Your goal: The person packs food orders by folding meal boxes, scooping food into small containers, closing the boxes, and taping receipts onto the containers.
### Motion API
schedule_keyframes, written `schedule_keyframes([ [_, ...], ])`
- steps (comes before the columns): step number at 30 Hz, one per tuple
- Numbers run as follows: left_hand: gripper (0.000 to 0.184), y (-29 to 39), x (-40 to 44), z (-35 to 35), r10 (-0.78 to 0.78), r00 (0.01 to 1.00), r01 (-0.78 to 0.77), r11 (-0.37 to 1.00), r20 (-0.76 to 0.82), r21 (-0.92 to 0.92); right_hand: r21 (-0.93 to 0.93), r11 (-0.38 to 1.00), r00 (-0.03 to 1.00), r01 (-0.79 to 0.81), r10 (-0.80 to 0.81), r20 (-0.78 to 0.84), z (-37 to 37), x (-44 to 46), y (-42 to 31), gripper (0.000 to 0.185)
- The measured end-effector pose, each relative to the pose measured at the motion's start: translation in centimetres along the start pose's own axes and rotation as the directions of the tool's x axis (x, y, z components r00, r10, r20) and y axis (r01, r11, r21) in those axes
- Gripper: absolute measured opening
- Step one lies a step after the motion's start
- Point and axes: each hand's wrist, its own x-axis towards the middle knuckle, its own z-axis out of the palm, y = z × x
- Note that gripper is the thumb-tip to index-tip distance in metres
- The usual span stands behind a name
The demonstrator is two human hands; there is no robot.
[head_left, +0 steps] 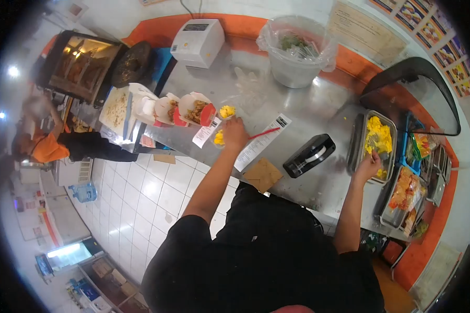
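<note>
Lumpy, bright-yellow food [379, 132] sits by the right hand [368, 167], two o'clock, and left hand [235, 134], eleven o'clock; whether fingers grip is unclear.

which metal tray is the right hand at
The tray with bright yellow food: the right hand is over its edge. The neighbouring tray, with orange-red food, has no hand at it.

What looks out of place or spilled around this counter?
A crumpled clear plastic glove lies loose on the steel counter, as if discarded. Dark specks or smudges, possibly spills, mark the steel near the black device. Nothing looks plainly damaged or tipped over.
</note>
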Motion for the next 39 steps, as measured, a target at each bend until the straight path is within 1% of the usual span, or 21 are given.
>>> schedule_keyframes([
  [2,0.033,0.1,0.3,-0.2,-0.058,0.996,0.055,0.998,0.062,0.043,0.228,0.973,0.991,-0.034,0.003,0.133,1.4,-2.7,-2.2,0.030],
  [4,0.036,-0.1,0.4,0.2,0.015,1.000,-0.016,0.996,-0.015,-0.085,0.249,0.967,0.986,0.050,-0.087,0.140,2.6,-5.4,-4.5,0.027],
  [6,0.038,0.5,0.1,-1.4,-0.007,1.000,0.006,0.995,-0.014,-0.098,0.350,0.935,0.961,-0.052,-0.048,0.272,3.0,-7.3,-7.4,0.028],
  [8,0.040,0.5,-0.2,-3.1,-0.018,1.000,0.017,0.993,-0.007,-0.113,0.333,0.943,0.949,-0.012,-0.094,0.300,3.2,-9.2,-10.2,0.027],
  [10,0.057,0.3,-0.5,-3.6,0.038,0.998,-0.050,0.974,-0.055,-0.223,0.301,0.953,0.920,0.020,-0.136,0.367,3.3,-11.1,-12.2,0.027],
  [14,0.058,-0.4,-0.7,-3.6,0.038,0.992,-0.084,0.906,-0.116,-0.416,0.391,0.920,0.857,-0.027,-0.180,0.483,5.1,-13.9,-11.8,0.027],
  [16,0.067,-1.3,-0.8,-3.8,0.013,0.982,-0.147,0.684,-0.189,-0.714,0.380,0.923,0.803,-0.061,-0.180,0.567,5.2,-16.3,-13.4,0.027],
  [17,0.068,-1.5,-1.1,-4.9,-0.003,0.999,-0.026,0.578,-0.034,-0.815,0.414,0.910,0.749,-0.033,-0.252,0.613,5.6,-17.3,-14.3,0.027],
  [18,0.068,-1.7,-1.4,-5.5,0.005,0.999,-0.030,0.571,-0.033,-0.821,0.451,0.892,0.686,-0.011,-0.322,0.653,6.1,-18.4,-15.4,0.028],
  [20,0.063,-2.1,-2.5,-6.5,0.035,0.980,0.197,-0.052,0.195,-0.979,0.477,0.866,0.449,-0.150,-0.370,0.813,7.0,-20.5,-17.7,0.028],
  [21,0.063,-2.3,-3.0,-7.1,0.036,0.980,0.198,-0.058,0.196,-0.979,0.445,0.866,0.317,-0.228,-0.366,0.875,7.4,-21.4,-18.6,0.031],
  [22,0.061,-2.5,-3.6,-7.8,0.068,0.978,0.204,-0.154,0.196,-0.967,0.400,0.865,0.176,-0.301,-0.362,0.915,7.7,-22.1,-19.2,0.035],
  [23,0.059,-2.8,-4.2,-8.2,0.097,0.976,0.211,-0.249,0.193,-0.945,0.398,0.868,0.172,-0.297,-0.361,0.916,8.2,-22.6,-19.5,0.035],
  [25,0.059,-3.4,-5.0,-8.4,0.082,0.975,0.221,-0.298,0.206,-0.929,0.519,0.836,-0.023,-0.180,-0.531,0.847,9.0,-23.6,-20.3,0.045],
  [26,0.060,-3.8,-5.4,-8.5,0.071,0.973,0.232,-0.343,0.221,-0.910,0.516,0.838,-0.034,-0.177,-0.529,0.848,9.1,-24.0,-20.6,0.045],
  [28,0.060,-4.6,-6.2,-9.0,0.078,0.965,0.260,-0.363,0.249,-0.895,0.600,0.799,0.092,-0.037,-0.595,0.799,8.7,-24.7,-22.2,0.060],
  [29,0.060,-5.1,-6.4,-9.1,0.095,0.957,0.290,-0.376,0.275,-0.880,0.598,0.800,0.081,-0.035,-0.595,0.800,9.0,-24.9,-22.4,0.060],
  [31,0.061,-6.1,-6.8,-9.1,0.118,0.955,0.298,-0.386,0.273,-0.873,0.415,0.812,-0.126,-0.411,-0.502,0.856,9.6,-25.0,-22.6,0.071],
  [35,0.061,-7.7,-7.5,-10.0,0.145,0.934,0.358,-0.371,0.327,-0.857,0.354,0.862,-0.198,-0.363,-0.442,0.875,9.4,-25.3,-23.5,0.076],
  [38,0.062,-8.7,-7.8,-9.5,0.096,0.942,0.336,-0.335,0.323,-0.880,0.279,0.852,-0.206,-0.442,-0.399,0.894,9.5,-25.9,-23.7,0.067],
  [39,0.062,-9.0,-7.9,-9.5,0.098,0.941,0.337,-0.337,0.323,-0.879,0.149,0.835,-0.203,-0.529,-0.294,0.934,10.5,-26.1,-22.6,0.064],
])
